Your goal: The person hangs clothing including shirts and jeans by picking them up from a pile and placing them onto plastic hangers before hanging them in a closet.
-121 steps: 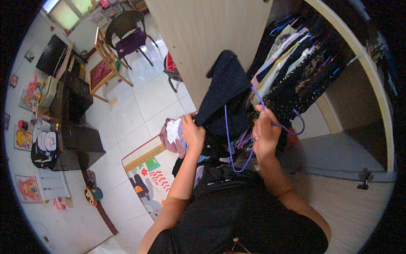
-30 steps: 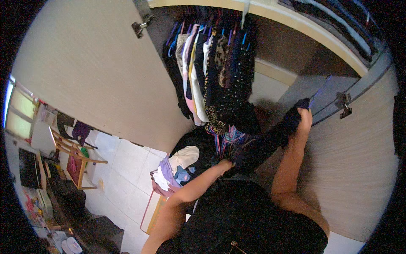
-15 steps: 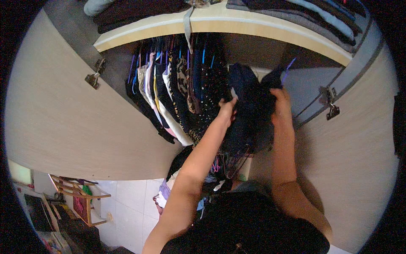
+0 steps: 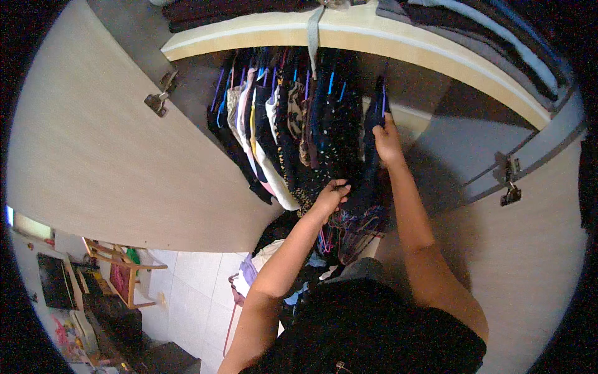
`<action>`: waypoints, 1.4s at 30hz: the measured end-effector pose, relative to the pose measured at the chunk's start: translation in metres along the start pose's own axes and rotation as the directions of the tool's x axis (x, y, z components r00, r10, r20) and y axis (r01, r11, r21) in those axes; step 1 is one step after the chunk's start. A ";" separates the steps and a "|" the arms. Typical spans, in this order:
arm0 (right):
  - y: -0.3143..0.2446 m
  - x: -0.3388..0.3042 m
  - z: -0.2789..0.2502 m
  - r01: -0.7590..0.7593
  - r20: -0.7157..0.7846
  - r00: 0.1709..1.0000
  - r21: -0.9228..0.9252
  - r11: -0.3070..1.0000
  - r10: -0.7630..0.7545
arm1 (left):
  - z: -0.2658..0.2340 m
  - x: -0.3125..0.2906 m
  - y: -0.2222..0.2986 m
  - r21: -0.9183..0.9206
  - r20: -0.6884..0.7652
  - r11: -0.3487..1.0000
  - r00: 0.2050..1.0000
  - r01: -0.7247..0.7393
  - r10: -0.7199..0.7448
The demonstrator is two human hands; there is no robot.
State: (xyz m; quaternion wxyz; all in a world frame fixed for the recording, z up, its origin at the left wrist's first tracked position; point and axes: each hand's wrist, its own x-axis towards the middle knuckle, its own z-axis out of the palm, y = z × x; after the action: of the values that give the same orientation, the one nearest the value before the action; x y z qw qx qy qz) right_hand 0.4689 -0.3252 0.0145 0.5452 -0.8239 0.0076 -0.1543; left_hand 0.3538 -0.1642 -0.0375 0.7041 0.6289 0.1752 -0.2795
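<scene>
A dark navy garment [image 4: 370, 156] hangs at the right end of the row of clothes, on a purple hanger [image 4: 384, 100]. My right hand [image 4: 387, 142] grips its upper side, just below the hanger. Lower down, the fingers of my left hand [image 4: 332, 198] are closed on the dark cloth near its lower part; the exact edge is lost in shadow. Directly left of it hangs a black garment with light specks [image 4: 333, 146]. Further left are a white garment [image 4: 274, 184] and several others on blue and purple hangers.
Folded clothes lie on the shelf [image 4: 261, 36] above, with a grey strap [image 4: 313, 43] dangling from it. Open cabinet doors stand at left [image 4: 124, 149] and right [image 4: 473, 249]. Below are loose hangers [image 4: 358, 234] and a heap of clothes [image 4: 248, 268]. A wooden chair [image 4: 128, 268] stands lower left.
The dark garment now hangs upright and narrower beside the row instead of bunched between my hands. My right hand has shifted left near the hanger; my left hand has moved lower.
</scene>
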 end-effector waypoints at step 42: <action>-0.074 0.117 0.087 0.006 0.506 0.858 0.159 0.987 -0.087 | -0.033 -0.046 -0.062 0.159 -0.086 0.943 0.948 -0.291 0.306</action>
State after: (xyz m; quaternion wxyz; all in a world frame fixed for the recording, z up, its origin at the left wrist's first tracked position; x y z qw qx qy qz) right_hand 0.5917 -0.2379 0.0788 0.5848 -0.7914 -0.1691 0.0567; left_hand 0.2833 -0.1276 -0.0638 0.6801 0.7120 0.0954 -0.1466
